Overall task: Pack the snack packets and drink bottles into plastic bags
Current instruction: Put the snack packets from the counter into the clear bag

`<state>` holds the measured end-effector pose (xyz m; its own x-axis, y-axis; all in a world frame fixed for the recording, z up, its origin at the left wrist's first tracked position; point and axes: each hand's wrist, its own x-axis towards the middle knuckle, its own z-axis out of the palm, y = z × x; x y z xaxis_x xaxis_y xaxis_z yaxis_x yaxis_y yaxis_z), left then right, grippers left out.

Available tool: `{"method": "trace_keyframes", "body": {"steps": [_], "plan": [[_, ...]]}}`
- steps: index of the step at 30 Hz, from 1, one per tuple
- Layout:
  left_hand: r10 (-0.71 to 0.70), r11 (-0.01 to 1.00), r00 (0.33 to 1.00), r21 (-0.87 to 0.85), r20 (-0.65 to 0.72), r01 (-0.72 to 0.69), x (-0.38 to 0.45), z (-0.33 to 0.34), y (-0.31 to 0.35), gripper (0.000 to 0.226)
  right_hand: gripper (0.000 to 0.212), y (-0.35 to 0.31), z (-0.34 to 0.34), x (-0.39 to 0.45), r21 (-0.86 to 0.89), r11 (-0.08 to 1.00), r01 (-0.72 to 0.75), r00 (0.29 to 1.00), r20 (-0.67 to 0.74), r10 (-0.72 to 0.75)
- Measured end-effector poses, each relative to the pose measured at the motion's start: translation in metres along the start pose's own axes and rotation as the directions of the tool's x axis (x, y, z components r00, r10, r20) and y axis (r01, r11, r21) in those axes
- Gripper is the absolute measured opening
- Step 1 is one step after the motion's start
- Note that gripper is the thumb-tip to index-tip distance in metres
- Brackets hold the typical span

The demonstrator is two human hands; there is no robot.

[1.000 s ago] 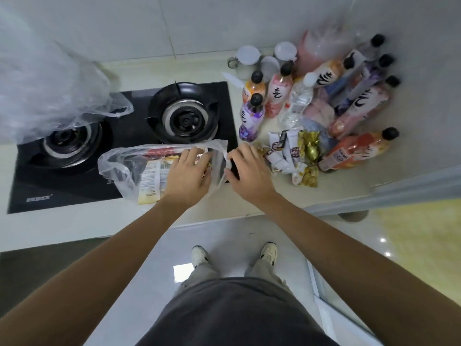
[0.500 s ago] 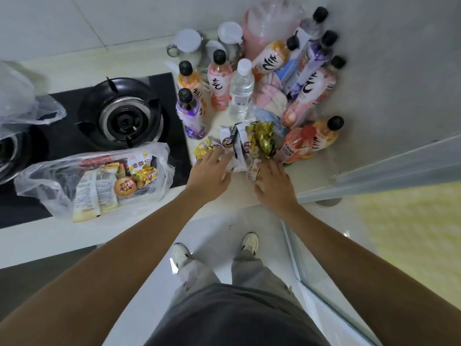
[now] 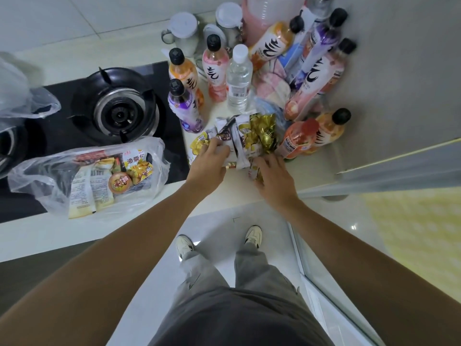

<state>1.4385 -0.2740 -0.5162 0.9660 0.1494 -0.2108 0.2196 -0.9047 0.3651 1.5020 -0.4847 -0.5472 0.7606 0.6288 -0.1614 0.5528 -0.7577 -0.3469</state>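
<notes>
Loose snack packets (image 3: 245, 138), white, grey and gold foil, heaped near the front edge of the bench (image 3: 45, 236), just in front of the drink bottles. Left hand (image 3: 209, 164) laid over the left part of the heap, fingers curled onto a yellow and white packet (image 3: 198, 146). Right hand (image 3: 272, 177) at the right part of the heap, fingers bent down over a gold-printed packet (image 3: 254, 171); cannot tell if truly pinched or only covered.

Changed within the last second: both hands moved away from the mouth of the plastic bag (image 3: 84, 181) and over to the heap. Bag now released, lying on its side at the front edge of the bench and partly over the gas hob (image 3: 117, 108), already holding several packets. Meaning for the task, as a judgement: one load is in, the next handful is being gathered, and the bottles are all still waiting.

Writing: on a yellow packet inside the bag three Chinese characters, perhaps "油栗仁"; barcodes on the pale packets beside it. Large black brush-like characters on the flavoured drink bottles (image 3: 215, 68), not readable with certainty. Clear water bottle (image 3: 238, 81) with only a barcode seen. Print on the loose packets too small to read.

Second, crumpled plastic bag (image 3: 22, 96) at the left edge of the bench.
</notes>
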Motion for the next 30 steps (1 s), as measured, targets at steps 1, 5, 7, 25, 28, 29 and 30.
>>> {"method": "trace_keyframes", "body": {"steps": [1,5,7,25,28,29,30], "plan": [[0.008,1.0,1.0,-0.005,-0.012,-0.008,-0.002,0.0,-0.002,0.036,0.063,0.0,-0.001,-0.001,-0.002,1.0,-0.005,1.0,-0.01,0.005],[0.042,0.999,0.992,-0.006,-0.117,-0.043,-0.013,-0.004,-0.006,0.022,0.062,-0.003,-0.002,-0.004,-0.005,1.0,-0.008,0.999,-0.051,0.008],[0.058,0.998,0.982,-0.02,-0.177,-0.063,-0.02,-0.007,-0.01,0.015,0.06,-0.007,-0.004,-0.008,0.023,1.0,-0.009,0.998,-0.069,0.011],[0.187,0.955,0.884,-0.133,-0.429,-0.267,-0.112,-0.062,-0.03,0.008,0.056,-0.099,-0.039,-0.01,0.048,0.998,0.048,0.984,-0.175,-0.039],[0.166,0.962,0.878,-0.123,-0.448,-0.245,-0.133,-0.075,-0.044,0.009,0.058,-0.126,-0.044,0.0,0.048,0.996,0.08,0.984,-0.164,-0.071],[0.158,0.965,0.875,-0.117,-0.458,-0.236,-0.141,-0.08,-0.05,0.009,0.057,-0.137,-0.044,0.003,0.054,0.993,0.101,0.982,-0.165,-0.091],[0.148,0.968,0.871,-0.111,-0.468,-0.224,-0.149,-0.084,-0.056,0.009,0.057,-0.148,-0.044,0.006,0.056,0.99,0.128,0.979,-0.168,-0.117]]}}
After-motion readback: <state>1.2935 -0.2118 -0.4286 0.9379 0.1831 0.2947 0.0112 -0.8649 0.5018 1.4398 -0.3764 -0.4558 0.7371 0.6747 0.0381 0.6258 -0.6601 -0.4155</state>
